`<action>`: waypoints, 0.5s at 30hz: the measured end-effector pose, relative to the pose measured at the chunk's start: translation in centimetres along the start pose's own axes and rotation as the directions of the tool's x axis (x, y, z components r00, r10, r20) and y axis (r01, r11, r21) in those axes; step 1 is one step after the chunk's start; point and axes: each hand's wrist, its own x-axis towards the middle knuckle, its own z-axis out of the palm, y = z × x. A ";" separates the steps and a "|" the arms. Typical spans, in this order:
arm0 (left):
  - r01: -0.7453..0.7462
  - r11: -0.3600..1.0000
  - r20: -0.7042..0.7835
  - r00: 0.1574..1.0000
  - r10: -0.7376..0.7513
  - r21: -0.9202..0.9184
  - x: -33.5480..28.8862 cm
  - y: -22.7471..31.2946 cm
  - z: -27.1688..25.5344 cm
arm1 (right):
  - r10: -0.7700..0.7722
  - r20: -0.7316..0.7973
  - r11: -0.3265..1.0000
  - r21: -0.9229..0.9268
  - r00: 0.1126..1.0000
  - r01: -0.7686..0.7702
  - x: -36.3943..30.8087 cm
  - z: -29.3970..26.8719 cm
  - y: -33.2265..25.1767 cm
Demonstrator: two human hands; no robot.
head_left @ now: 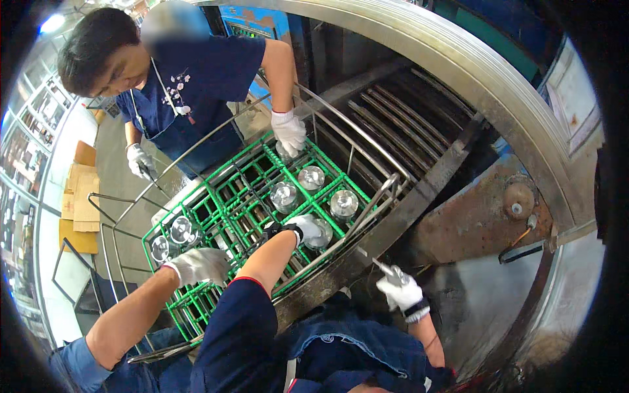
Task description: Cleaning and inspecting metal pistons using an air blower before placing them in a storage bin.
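My left hand [306, 227], in a white glove with a dark wristband, reaches into the green wire rack [288, 175]. Its fingers close on the side of a clear round glass vessel [320, 234]. Nearby in the rack's cells sit more such glass vessels: one [344, 204] by the right end, one [311, 177] beyond it, and one [284, 196] near the middle. My right hand [401, 293], also gloved, is apart from the rack at the right. It is closed round a slim grey metal tool [391, 272] whose exact kind is unclear.
Across the rack, a co-worker's gloved hand [288, 133] touches a glass; their other hand [139, 161] holds a dark tool. From the left, another person's gloved hand [200, 266] hovers over the rack near two glasses. A metal rail [367, 147] and dark machine frame [419, 196] border it.
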 end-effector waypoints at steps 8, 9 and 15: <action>-0.238 0.942 -0.145 0.950 0.276 0.235 3.7 -5.2 3.5 | 0.304 -0.021 0.943 0.149 0.952 -0.298 -4.3 -0.1 -0.6; -0.170 0.975 -0.215 0.956 0.199 0.144 2.0 -3.3 3.1 | 0.309 -0.017 0.941 0.152 0.951 -0.303 -4.2 0.3 -1.1; -0.173 0.969 -0.490 0.869 0.065 -0.178 -10.8 0.9 -2.0 | 0.061 0.124 0.960 0.264 0.990 -0.092 -5.5 1.5 -5.2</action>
